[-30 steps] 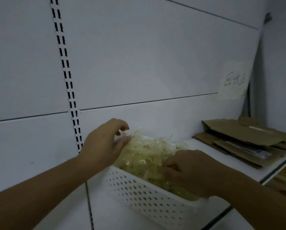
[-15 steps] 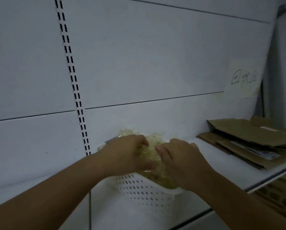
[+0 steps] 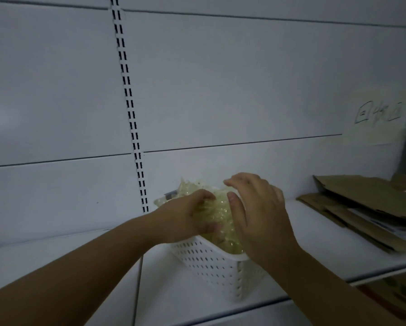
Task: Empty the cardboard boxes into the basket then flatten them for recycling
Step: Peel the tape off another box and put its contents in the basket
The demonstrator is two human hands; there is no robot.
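A white perforated plastic basket (image 3: 217,269) stands on the white shelf (image 3: 314,243). It is heaped with crumpled yellowish plastic packing (image 3: 217,208) that rises above the rim. My left hand (image 3: 183,217) presses into the left side of the heap, fingers curled on the plastic. My right hand (image 3: 258,208) lies over the right side of the heap, fingers spread and partly lifted. Flattened brown cardboard boxes (image 3: 366,208) lie stacked on the shelf to the right.
A white panelled back wall with a slotted upright (image 3: 131,114) stands behind the basket. A paper note (image 3: 378,114) with handwriting hangs at the right. More brownish items (image 3: 399,300) show under the shelf edge at lower right.
Both hands came together on the plastic heap and pushed it down. Now my right hand has lifted and spread its fingers. The view has tilted up and left.
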